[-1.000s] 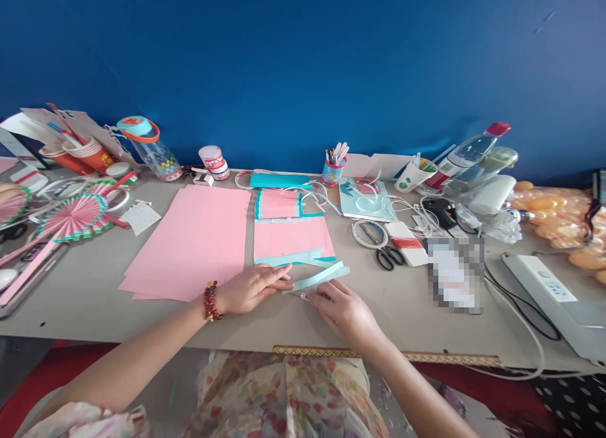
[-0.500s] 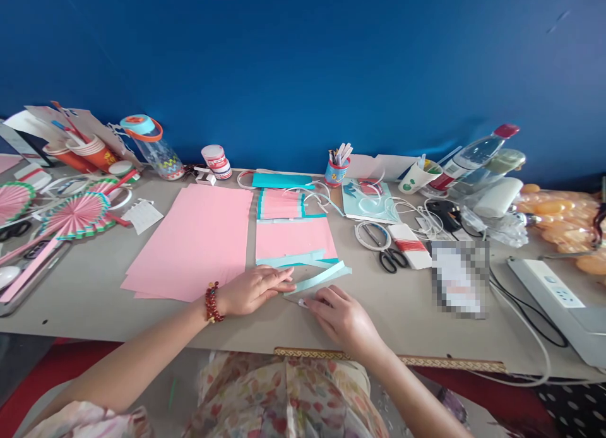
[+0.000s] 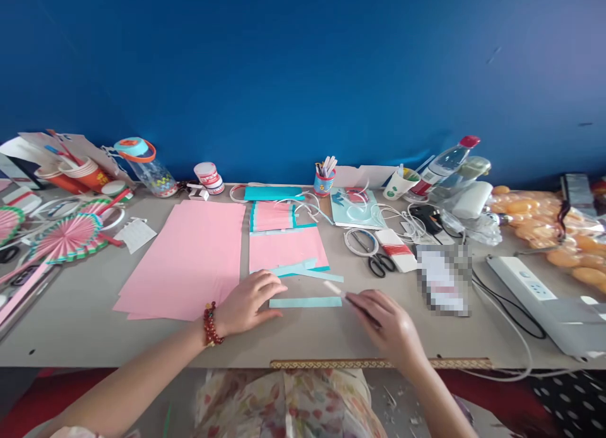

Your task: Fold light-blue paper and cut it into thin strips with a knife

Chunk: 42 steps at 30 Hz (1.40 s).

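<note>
My right hand (image 3: 391, 324) is closed around a slim tool with a dark handle (image 3: 368, 315) and a pale, blurred tip; its exact kind does not show clearly. The tip points left, over the table just above the right end of a light blue paper strip (image 3: 305, 302) lying flat. At the strip's left end is my left hand (image 3: 249, 301), fingers and thumb apart, holding nothing. More pale blue strips (image 3: 324, 276) cross the lower edge of a pink sheet with teal edging (image 3: 286, 245). Behind it lies a pleated pink paper piece (image 3: 273, 217) with teal borders.
A stack of pink paper (image 3: 187, 258) lies left of centre, with pink paper fans (image 3: 66, 236) beyond. To the right are black scissors (image 3: 381, 265), a thread card (image 3: 396, 250), a plastic bottle (image 3: 442, 166) and a power strip (image 3: 530, 286). A pen cup (image 3: 324, 183) stands near the wall.
My right hand has moved right with the slim tool. My left hand has drawn back slightly, its fingers spreading. One pale blue strip now lies straight and separate in front of me.
</note>
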Each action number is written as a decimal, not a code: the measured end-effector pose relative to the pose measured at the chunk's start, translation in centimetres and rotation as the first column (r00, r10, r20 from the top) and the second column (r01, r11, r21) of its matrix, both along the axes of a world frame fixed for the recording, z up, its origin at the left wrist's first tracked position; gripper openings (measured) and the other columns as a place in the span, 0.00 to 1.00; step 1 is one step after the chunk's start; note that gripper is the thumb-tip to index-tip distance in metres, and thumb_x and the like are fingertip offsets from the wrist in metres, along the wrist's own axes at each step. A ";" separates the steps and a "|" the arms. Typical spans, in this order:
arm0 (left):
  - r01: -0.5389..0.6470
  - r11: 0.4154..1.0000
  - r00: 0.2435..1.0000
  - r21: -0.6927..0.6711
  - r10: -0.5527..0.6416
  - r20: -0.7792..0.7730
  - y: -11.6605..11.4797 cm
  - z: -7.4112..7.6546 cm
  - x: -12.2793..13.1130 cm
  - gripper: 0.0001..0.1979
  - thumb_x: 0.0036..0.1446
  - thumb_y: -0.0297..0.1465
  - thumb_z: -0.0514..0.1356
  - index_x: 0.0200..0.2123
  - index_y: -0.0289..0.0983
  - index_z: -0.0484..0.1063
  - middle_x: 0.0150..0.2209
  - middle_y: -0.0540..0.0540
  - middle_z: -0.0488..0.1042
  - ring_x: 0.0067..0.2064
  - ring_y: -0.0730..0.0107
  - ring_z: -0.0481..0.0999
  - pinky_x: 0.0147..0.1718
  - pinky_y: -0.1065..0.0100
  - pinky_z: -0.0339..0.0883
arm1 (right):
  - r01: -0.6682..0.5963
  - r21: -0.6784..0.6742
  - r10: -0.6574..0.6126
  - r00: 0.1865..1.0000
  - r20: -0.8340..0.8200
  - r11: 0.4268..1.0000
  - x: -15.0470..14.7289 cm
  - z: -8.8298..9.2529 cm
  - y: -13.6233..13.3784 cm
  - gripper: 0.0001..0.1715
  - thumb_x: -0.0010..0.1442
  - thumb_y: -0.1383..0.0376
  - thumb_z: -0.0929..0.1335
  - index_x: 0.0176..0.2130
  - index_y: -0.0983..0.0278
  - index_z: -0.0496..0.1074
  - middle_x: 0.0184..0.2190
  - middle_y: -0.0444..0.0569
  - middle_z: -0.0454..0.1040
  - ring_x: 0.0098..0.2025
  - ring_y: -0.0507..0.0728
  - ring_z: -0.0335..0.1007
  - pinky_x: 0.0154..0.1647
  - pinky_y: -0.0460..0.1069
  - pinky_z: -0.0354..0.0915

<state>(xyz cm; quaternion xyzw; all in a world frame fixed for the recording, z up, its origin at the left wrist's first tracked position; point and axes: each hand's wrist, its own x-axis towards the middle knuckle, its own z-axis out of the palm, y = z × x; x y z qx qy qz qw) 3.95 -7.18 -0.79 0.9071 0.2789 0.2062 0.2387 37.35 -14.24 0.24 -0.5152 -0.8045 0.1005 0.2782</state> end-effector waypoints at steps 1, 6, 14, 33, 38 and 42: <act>-0.022 1.000 0.999 0.011 0.022 -0.046 -0.2 0.1 0.4 0.20 0.63 0.42 0.60 0.54 0.40 0.67 0.50 0.41 0.71 0.53 0.56 0.69 0.53 0.54 0.65 | 0.086 0.025 -0.086 0.996 0.024 0.996 1.2 -0.2 0.1 0.15 0.68 0.66 0.63 0.52 0.61 0.72 0.42 0.52 0.74 0.44 0.58 0.70 0.45 0.52 0.67; -0.112 0.994 0.979 0.004 0.111 -0.168 -1.0 0.5 2.4 0.10 0.59 0.33 0.65 0.39 0.38 0.67 0.45 0.44 0.69 0.48 0.58 0.69 0.46 0.57 0.67 | 0.195 0.039 -0.198 0.969 0.145 0.980 4.2 -1.5 0.7 0.16 0.70 0.62 0.62 0.51 0.63 0.73 0.43 0.53 0.74 0.45 0.60 0.70 0.47 0.54 0.67; -0.226 0.974 0.950 -0.024 0.215 -0.227 -2.1 1.2 2.9 0.13 0.58 0.19 0.59 0.44 0.39 0.65 0.43 0.47 0.70 0.45 0.60 0.68 0.46 0.56 0.65 | 0.272 0.078 -0.283 0.927 0.248 0.959 3.9 -1.6 1.9 0.18 0.69 0.63 0.60 0.50 0.63 0.75 0.42 0.54 0.75 0.43 0.62 0.71 0.45 0.56 0.68; -0.204 0.978 0.942 -0.040 0.185 -0.281 -1.6 1.8 1.8 0.14 0.54 0.15 0.55 0.38 0.39 0.66 0.40 0.48 0.72 0.44 0.60 0.70 0.45 0.57 0.65 | 0.102 -0.117 -0.085 0.986 0.144 0.988 -2.9 -0.6 4.9 0.17 0.62 0.72 0.64 0.49 0.61 0.73 0.42 0.51 0.73 0.45 0.61 0.69 0.45 0.54 0.68; -0.208 0.976 0.955 0.065 0.217 -0.202 -0.1 2.4 0.6 0.14 0.56 0.15 0.51 0.39 0.40 0.66 0.39 0.47 0.71 0.45 0.61 0.70 0.49 0.56 0.63 | 0.083 -0.217 -0.061 0.992 0.108 0.973 -3.1 -0.5 5.3 0.15 0.59 0.75 0.63 0.42 0.62 0.73 0.40 0.50 0.73 0.44 0.60 0.68 0.45 0.53 0.66; -0.288 0.952 0.934 0.101 0.303 -0.187 2.3 2.2 -0.5 0.15 0.57 0.16 0.50 0.40 0.40 0.66 0.41 0.46 0.71 0.45 0.61 0.70 0.46 0.57 0.65 | 0.087 -0.224 -0.070 0.994 0.085 0.971 -3.3 -0.4 5.4 0.12 0.56 0.76 0.63 0.38 0.63 0.70 0.40 0.50 0.72 0.44 0.59 0.67 0.45 0.52 0.65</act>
